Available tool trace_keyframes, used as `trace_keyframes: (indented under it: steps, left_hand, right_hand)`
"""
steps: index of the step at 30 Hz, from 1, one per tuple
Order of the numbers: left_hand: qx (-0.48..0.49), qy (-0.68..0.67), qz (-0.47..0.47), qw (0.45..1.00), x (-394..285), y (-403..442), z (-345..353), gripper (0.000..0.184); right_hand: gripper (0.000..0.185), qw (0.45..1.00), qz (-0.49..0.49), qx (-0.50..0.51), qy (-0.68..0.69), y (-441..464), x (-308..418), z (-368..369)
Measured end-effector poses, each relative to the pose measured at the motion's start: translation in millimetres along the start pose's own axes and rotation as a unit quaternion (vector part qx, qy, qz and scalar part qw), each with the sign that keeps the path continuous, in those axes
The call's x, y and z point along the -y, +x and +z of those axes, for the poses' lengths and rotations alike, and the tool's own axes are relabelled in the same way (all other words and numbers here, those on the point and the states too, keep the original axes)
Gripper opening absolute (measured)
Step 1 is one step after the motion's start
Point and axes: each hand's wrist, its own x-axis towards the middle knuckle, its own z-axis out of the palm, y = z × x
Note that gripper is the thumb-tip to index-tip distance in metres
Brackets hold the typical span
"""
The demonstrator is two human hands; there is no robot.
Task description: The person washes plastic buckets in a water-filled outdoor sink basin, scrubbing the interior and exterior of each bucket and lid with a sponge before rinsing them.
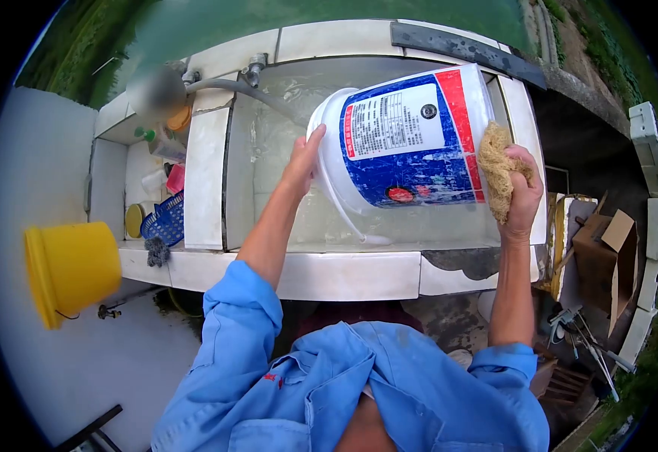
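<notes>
A white plastic bucket (412, 139) with a blue and red label lies tilted on its side over the water-filled basin (269, 203). My left hand (302, 162) grips its rim end at the left, fingers partly hidden behind the rim. The bucket's handle (344, 215) hangs down toward the water. At the bucket's base on the right, my right hand (523, 188) is closed around a tan, fibrous scrubbing pad (501, 169), which is against the bucket's bottom end.
A grey hose (250, 89) runs from the taps into the basin. Left of it, a side compartment holds a blue plastic basket (163, 218) and bottles. A yellow bucket (80, 267) is at far left. A dark strip (465, 53) lies on the back ledge; a cardboard box (604, 256) stands right.
</notes>
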Motion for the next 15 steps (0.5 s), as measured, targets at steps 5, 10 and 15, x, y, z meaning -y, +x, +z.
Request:
trace_keyframes:
  steps: [5,10,15]
  left_hand:
    - [-0.007,0.04,-0.02,0.999,-5.1,-14.8,-6.2,0.049]
    - [0.067,0.197,-0.083,0.975,-24.1,-41.8,-12.6,0.057]
    - [0.016,0.126,-0.128,0.984,-49.4,-14.1,-22.7,0.067]
  right_hand:
    - [0.022,1.0,-0.01,0.016,-0.009,-0.9,-6.2,-6.0]
    - [0.021,0.999,0.013,0.04,-0.009,2.4,-19.3,-35.2]
    - [0.019,0.993,0.096,0.056,0.05,1.0,-46.0,-59.4]
